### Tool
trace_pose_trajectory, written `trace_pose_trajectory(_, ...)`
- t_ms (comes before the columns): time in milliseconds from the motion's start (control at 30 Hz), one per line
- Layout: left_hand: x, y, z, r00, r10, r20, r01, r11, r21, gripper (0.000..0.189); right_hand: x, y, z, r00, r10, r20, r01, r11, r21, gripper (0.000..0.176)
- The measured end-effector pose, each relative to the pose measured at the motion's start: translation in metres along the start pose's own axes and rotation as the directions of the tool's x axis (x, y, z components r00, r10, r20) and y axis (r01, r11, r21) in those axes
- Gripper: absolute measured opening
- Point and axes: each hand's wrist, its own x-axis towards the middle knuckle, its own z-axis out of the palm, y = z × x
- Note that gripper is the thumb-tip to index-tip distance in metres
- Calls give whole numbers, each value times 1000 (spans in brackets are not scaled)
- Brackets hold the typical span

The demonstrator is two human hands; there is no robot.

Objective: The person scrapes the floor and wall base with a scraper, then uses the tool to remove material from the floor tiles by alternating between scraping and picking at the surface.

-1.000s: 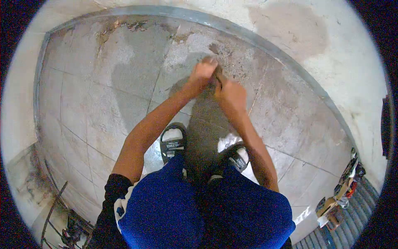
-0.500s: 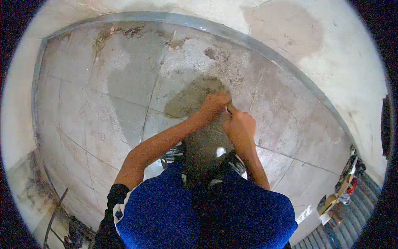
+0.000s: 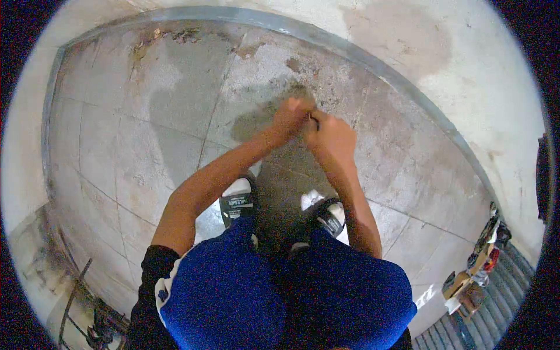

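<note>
Both hands pushed farther out from the body, left hand (image 3: 290,116) and right hand (image 3: 331,139) together, clenched on a thin handle (image 3: 312,120), over the damp patch (image 3: 254,123) on the tiled floor (image 3: 146,140).

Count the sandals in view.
2. Left sandal at centre, right sandal beside it, both on the floor. Shorts hide their heels.

Slim dark tool (image 3: 313,119), mostly hidden, over damp floor patch (image 3: 256,125)
</note>
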Motion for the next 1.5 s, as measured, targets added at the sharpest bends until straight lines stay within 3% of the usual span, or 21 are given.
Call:
trace_pose_trajectory(67, -23, 9, 21, 995, 88, -56, -91, 994, -53, 14, -15, 0, -9, 995, 37, 89, -34, 999, -39, 21)
trace_pose_trajectory(167, -5, -20, 29, 992, 69, -101, -57, 992, 111, 16, -10, -3, 8, 996, 36, 75, -35, 999, -17, 25)
trace_pose_trajectory(267, 14, -31, 17, 903, 301, -306, -269, 953, 142, 20, 4, -5, -4, 999, 33, 20, -33, 999, -11, 25)
trace_pose_trajectory(367, 22, -21, -9, 827, 327, -456, -305, 944, 125, 23, 16, 2, 2, 995, 49, -92, -39, 994, 104, 24)
trace_pose_trajectory(433, 6, -19, 8, 976, 156, -153, -127, 975, 185, 22, -2, -1, 13, 999, 15, -31, -14, 999, 39, 22)
trace_pose_trajectory(467, 2, -23, 17, 999, 50, -2, -48, 969, 241, 21, -8, -2, 18, 1000, -6, -5, 6, 1000, 8, 22)
trace_pose_trajectory(567, -19, -39, 54, 969, 163, -187, -115, 963, 245, 18, -22, -6, 30, 996, 65, 63, -67, 997, 31, 21)
trace_pose_trajectory(667, 13, -34, 10, 917, 224, -330, -164, 966, 200, 14, 6, -1, 33, 1000, -25, -8, 25, 999, 23, 20)
trace_pose_trajectory(767, 4, -12, -6, 993, 99, -60, -98, 995, 25, 11, -1, -11, -18, 994, 75, 76, -79, 995, 58, 21)
trace_pose_trajectory(867, -21, -2, 21, 993, 80, -90, -78, 997, 21, 8, -15, -2, -5, 988, -2, 151, -2, 1000, 25, 22)
trace_pose_trajectory(967, 3, -13, 1, 982, -39, -183, 35, 999, -20, 7, 8, -13, 2, 987, 49, 150, -52, 998, 18, 20)
trace_pose_trajectory(1067, -4, -3, -11, 999, 18, -33, -18, 1000, -9, 8, 1, -16, -20, 996, 3, 84, -7, 999, 42, 18)
trace_pose_trajectory(1200, -13, -17, 34, 988, -5, -153, 3, 1000, -13, 9, -2, -14, -3, 989, 10, 147, -6, 1000, -26, 20)
trace_pose_trajectory(1300, 26, -28, -5, 981, 46, -187, -48, 999, -5, 7, 23, -12, -3, 996, 13, 93, -13, 1000, -5, 26)
trace_pose_trajectory(1400, 3, -3, -5, 996, 58, -62, -66, 988, -138, 9, 20, -11, -5, 997, -4, 73, 4, 1000, 0, 30)
trace_pose_trajectory(1500, -2, -17, 14, 973, 48, -226, -43, 999, 27, 11, -1, -11, 10, 996, 18, 85, -18, 1000, 8, 32)
